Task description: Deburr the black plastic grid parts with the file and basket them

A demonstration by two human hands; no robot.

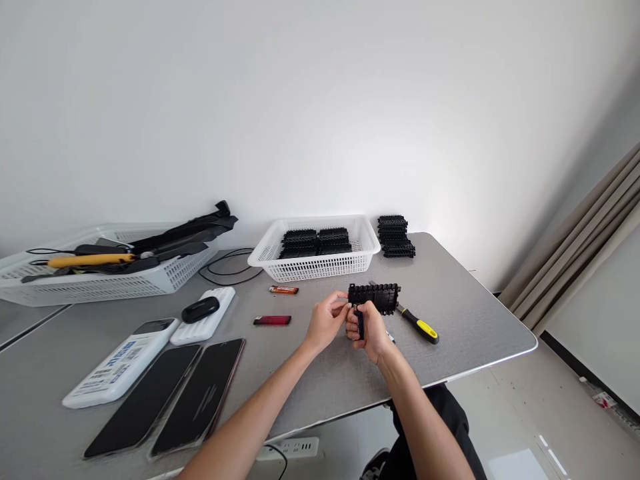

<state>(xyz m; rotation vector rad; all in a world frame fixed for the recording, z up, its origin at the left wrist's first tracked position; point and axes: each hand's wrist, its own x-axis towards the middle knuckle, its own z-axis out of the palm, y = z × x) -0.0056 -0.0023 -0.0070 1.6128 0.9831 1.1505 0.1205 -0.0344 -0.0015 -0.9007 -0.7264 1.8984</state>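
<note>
My left hand [326, 322] pinches the left end of a black plastic part [383, 298] with toothed edges, holding it above the table. Just below that part, my right hand [375, 332] is wrapped round a slim black lighter [360, 323], its thumb at the metal top. The lighter's top is close to the part's lower left corner; whether there is a flame I cannot tell. A tool with a black and yellow handle [423, 327] lies to the right, partly hidden behind the part. A small light-coloured object beside my right hand is mostly covered.
A white basket [323, 270] holds similar black parts; more form a stack [393, 235] to its right. An orange lighter [284, 290] and a red lighter [273, 321] lie nearby. Phones [200, 400], power banks [123, 370] and a tool-filled basket [125, 287] occupy the left.
</note>
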